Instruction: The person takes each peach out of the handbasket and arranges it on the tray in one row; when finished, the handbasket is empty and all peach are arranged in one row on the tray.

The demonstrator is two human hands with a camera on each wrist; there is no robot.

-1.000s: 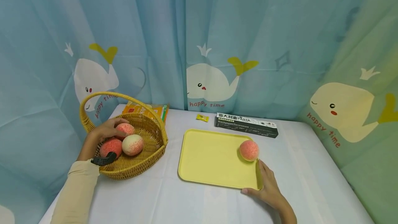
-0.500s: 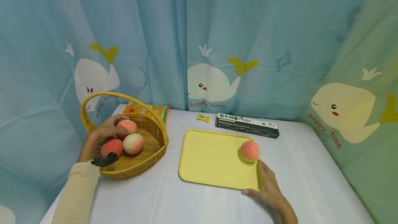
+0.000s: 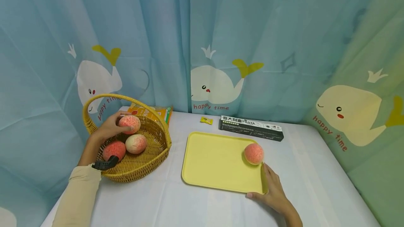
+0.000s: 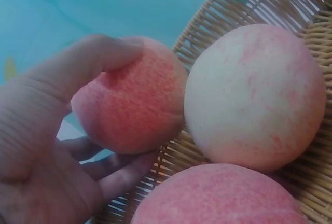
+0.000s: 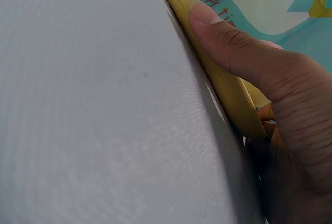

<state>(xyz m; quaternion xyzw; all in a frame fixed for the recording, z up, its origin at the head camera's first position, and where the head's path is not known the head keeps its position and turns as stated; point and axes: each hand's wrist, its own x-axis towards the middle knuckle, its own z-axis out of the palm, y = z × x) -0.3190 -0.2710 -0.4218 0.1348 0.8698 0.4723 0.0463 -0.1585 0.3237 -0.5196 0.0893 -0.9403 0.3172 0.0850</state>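
With thumb and fingers around it, my left hand (image 3: 108, 129) grips a pink speckled peach (image 3: 130, 124) over the back left of a yellow wicker basket (image 3: 135, 175). In the left wrist view, the thumb lies on top of this peach and the fingers curl under it. A pale peach (image 4: 254, 97) and a redder peach (image 4: 220, 198) lie in the basket beside it. My right hand (image 3: 274, 192) holds the near right corner of a yellow tray (image 3: 214, 164), thumb at the front edge, fingers along the right side. Another pink peach (image 3: 254, 153) sits at the tray's right side.
Behind the tray lie a dark pasta box (image 3: 250, 129) and a small yellow packet (image 3: 206, 120). An orange bag (image 3: 164, 112) is behind the basket, whose tall handle (image 3: 126, 98) arches over it. A whale-print curtain (image 3: 157, 45) encloses the white table (image 3: 189, 209).
The left hand has shifted the gripped peach slightly up and right, away from the redder peach. The pale peach has turned a little. The right hand keeps its place on the tray.
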